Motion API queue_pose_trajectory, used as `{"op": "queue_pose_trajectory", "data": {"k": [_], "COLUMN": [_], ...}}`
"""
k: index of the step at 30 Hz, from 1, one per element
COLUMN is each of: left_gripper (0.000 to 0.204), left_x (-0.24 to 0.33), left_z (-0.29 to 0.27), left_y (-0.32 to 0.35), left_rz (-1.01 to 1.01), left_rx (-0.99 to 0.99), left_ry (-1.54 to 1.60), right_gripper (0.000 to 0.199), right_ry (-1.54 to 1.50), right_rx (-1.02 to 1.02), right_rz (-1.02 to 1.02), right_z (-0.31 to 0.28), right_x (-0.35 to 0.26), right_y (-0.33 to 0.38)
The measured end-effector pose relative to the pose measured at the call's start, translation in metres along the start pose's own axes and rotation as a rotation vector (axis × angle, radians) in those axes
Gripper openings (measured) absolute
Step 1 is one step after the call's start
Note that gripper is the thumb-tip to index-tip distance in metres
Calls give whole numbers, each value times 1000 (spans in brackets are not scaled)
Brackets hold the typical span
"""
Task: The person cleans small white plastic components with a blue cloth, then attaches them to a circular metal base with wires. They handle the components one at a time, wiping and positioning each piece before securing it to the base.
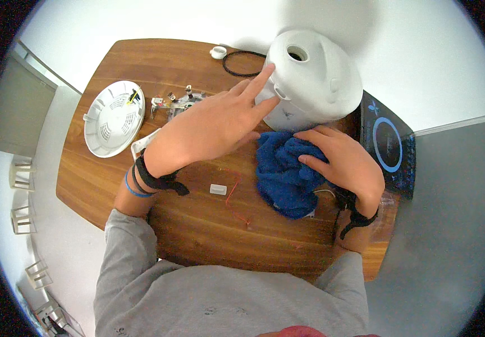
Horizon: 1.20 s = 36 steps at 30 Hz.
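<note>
The left hand (220, 123) has its fingers spread, tips touching or just beside the white tank (315, 78); the blue cloth (287, 177) lies under the bent fingers of the right hand (348, 163), whether gripped I cannot tell. Bracing the tank and bunching the cloth firmly should help.

Head camera: fisheye, upright, facing downward.
The head-worn lens looks down from above and behind the left hand (214, 123) and right hand (350, 164), near enough that both sit mid-frame; coverage runs from the grey shirt (231, 300) behind the hands, across the wooden tabletop (197, 236) under them, to the white wall (192, 19) beyond.
</note>
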<state>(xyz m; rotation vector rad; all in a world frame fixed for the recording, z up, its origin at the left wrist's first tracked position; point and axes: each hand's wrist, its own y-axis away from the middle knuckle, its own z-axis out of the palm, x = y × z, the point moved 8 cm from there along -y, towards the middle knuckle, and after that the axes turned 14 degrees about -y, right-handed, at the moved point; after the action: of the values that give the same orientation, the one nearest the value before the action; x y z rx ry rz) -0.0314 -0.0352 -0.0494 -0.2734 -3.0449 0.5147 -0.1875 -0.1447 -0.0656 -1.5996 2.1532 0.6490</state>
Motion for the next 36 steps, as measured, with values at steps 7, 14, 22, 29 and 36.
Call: {"op": "queue_pose_trajectory", "data": {"k": [7, 14, 22, 29, 36], "left_gripper": [49, 28, 34, 45, 64], "left_x": [8, 7, 8, 6, 20], "left_z": [-4, 0, 3, 5, 13], "left_y": [-7, -2, -7, 2, 21], "left_rz": [96, 42, -33, -28, -29], "left_rx": [-45, -70, -182, -127, -414], "left_ry": [-2, 33, -71, -68, -43], "right_gripper": [35, 29, 87, 96, 99], "right_ry": [52, 10, 184, 222, 320], "right_rx": [232, 596, 487, 450, 461], "right_rz": [-137, -72, 37, 110, 96], "right_z": [-30, -70, -52, -28, -17], "right_x": [-16, -20, 6, -16, -24], "right_y": [10, 20, 19, 12, 12]}}
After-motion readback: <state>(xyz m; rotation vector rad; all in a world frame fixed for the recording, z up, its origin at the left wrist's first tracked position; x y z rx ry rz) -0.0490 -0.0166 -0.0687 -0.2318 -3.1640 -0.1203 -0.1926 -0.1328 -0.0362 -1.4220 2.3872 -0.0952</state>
